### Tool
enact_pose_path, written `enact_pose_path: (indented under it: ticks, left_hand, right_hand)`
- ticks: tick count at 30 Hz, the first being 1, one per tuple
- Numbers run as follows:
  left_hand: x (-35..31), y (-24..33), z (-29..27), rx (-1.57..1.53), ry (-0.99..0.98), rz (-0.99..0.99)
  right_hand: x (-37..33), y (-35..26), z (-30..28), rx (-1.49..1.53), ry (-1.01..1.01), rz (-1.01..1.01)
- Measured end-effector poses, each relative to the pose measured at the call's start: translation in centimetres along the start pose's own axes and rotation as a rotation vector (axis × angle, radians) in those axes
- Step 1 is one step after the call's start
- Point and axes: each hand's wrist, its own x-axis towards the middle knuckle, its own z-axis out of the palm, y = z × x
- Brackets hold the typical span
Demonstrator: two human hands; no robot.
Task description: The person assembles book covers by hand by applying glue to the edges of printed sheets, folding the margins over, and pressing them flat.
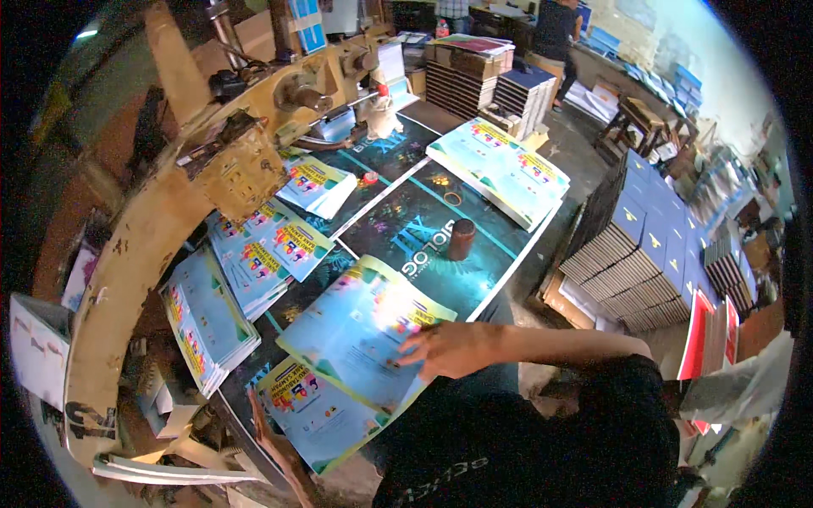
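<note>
My right hand (449, 349) rests on a light-blue printed cover sheet (351, 317) with yellow and green edges, its fingers spread near the sheet's right side. This sheet overlaps another of the same design (296, 402), which lies nearer to me. Along the left edge of that lower sheet is my left hand (268, 432), with its fingers stretched out; its thumb is hidden. Both sheets are on a table covered with dark printed sheets (398, 229). A stack of matching booklets (212, 317) lies just left of them.
A big beige curved machine frame (127, 279) arches over the left side. More matching stacks (508, 169) sit at the table's far end. A brown cylinder (461, 240) stands on the table. Blue-covered book stacks (644, 237) rise at right. Other people (555, 34) are at the back.
</note>
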Motion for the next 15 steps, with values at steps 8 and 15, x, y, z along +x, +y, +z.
enact_pose_path:
  ticks: [8, 15]
  left_hand:
    - [-0.8, -3.1, 1.2, -0.092, -0.025, -0.073]
    - [-0.8, -3.1, 1.0, -0.012, -0.026, -0.013]
  right_hand:
    - [-1.6, 1.3, 4.3, 0.005, 0.002, -0.043]
    - [-1.7, 3.1, 4.9, 0.152, 0.024, -0.074]
